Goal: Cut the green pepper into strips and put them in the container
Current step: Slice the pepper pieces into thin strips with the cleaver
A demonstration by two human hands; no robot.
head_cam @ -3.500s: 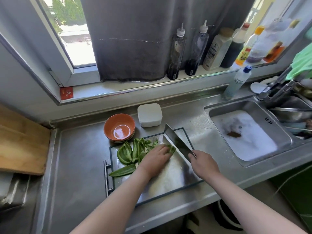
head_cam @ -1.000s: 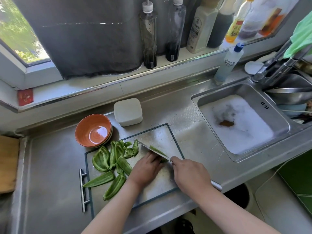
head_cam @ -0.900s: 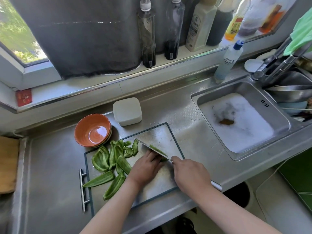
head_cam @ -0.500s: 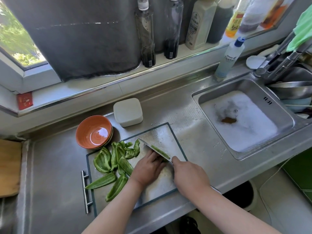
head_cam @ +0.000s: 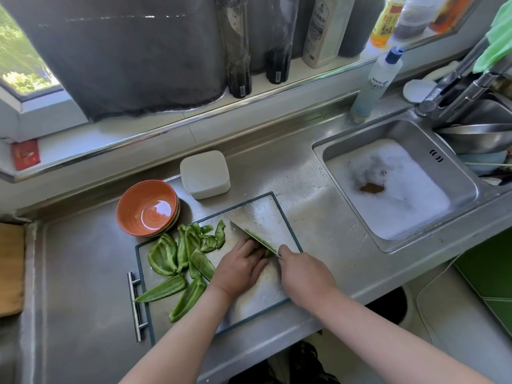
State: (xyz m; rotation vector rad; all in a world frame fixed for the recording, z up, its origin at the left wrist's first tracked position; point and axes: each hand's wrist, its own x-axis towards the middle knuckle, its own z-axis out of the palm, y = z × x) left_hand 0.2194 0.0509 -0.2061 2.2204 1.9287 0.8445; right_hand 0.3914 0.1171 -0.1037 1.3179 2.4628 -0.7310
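Pressing down with curled fingers, the left hand (head_cam: 238, 268) pins a green pepper piece (head_cam: 268, 253) to the steel cutting board (head_cam: 257, 297), knuckles close against the flat of the cleaver (head_cam: 257, 224). The right hand (head_cam: 302, 273) is closed around the cleaver's grip, which it hides; the blade runs far-left from it, and a cut pepper strip (head_cam: 259, 239) clings to its right face. More pepper pieces (head_cam: 191, 250) lie heaped on the board's left half. The tip of one long piece (head_cam: 162, 291) pokes over the left rim towards the board's bar handle (head_cam: 135, 306). An orange bowl (head_cam: 146, 207) sits at the board's far-left corner, its rim just beside the nearest pieces, and a white lidded container (head_cam: 205, 174) stands just beyond the far edge. The board's near edge lies close to the front lip of the steel counter (head_cam: 77, 273). Left of the handle the counter runs bare to a wooden board (head_cam: 11, 267). A narrower bare strip separates the board's right edge from the sink (head_cam: 432, 139), which holds foamy water.
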